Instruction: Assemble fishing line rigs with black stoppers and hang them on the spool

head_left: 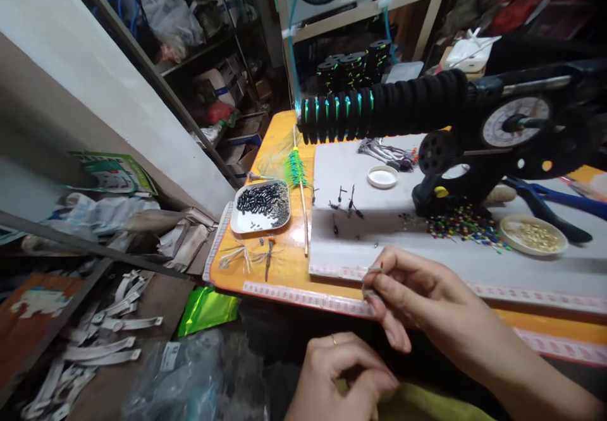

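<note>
We see the small piece (374,270) just over the near edge of the tabletop (293,241), between the thumb and forefinger of the right hand (408,291); its exact form is too small to tell. That grip is narrow, a fingertip pinch, which we judge suits something this slight, since a fuller grasp would hide it. At 7 o'clock from the right hand, the left hand (341,377) hangs lower with its fingers curled; we cannot tell whether its grip is closed on anything. The two hands are near each other but apart, probably so that one can serve the other in front of the body. At 11 o'clock, a few dark fittings (349,206) lie scattered on the pale board (339,253), whose plain surface likely makes them easy to spot. At 10 o'clock, a white tray (246,222) pens in black pieces (258,200) that could otherwise roll, and at 2 o'clock a round dish (552,249) does the same for golden bits (535,234). Coloured beads (467,226) lie loose at 1 o'clock, beside the black machine (439,184). Its ribbed roller (403,108) extends above the board towards 12 o'clock, which we think leaves the near side free for handwork.
</note>
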### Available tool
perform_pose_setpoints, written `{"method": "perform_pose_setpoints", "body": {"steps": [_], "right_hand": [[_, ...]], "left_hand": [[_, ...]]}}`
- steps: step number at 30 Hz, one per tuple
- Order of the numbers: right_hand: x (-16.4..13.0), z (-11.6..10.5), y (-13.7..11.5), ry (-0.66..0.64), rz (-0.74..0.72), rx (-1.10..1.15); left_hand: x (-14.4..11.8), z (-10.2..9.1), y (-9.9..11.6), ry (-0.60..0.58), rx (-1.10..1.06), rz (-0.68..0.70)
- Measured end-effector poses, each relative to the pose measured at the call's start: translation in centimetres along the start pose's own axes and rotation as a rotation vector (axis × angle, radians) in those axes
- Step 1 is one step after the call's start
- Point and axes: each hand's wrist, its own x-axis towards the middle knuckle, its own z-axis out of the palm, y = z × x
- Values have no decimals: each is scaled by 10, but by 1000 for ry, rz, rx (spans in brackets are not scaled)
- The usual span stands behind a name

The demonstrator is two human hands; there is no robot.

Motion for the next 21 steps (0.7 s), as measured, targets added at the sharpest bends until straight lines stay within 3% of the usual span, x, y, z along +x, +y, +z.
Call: {"method": "perform_pose_setpoints", "body": {"steps": [4,7,10,13,15,19,21], "right_hand": [[2,-10,-3,86,-51,-333],[3,-22,-8,198,-177,-703],[6,-33,-8,264,-307,-993],[11,-39,-3,336,-455,-1214],[14,-42,0,368,-541,-1328],[18,-48,4,404,-650,-1502],[19,-50,4,432,-678,-1589]], "left_hand": [[18,-30,29,-166,249,29],[49,-51,51,36,372,17],[98,-58,63,306,273,111],[147,-56,69,322,253,182],[164,-53,72,315,290,246],[148,-43,70,401,273,391],[126,-38,66,403,94,500]]}}
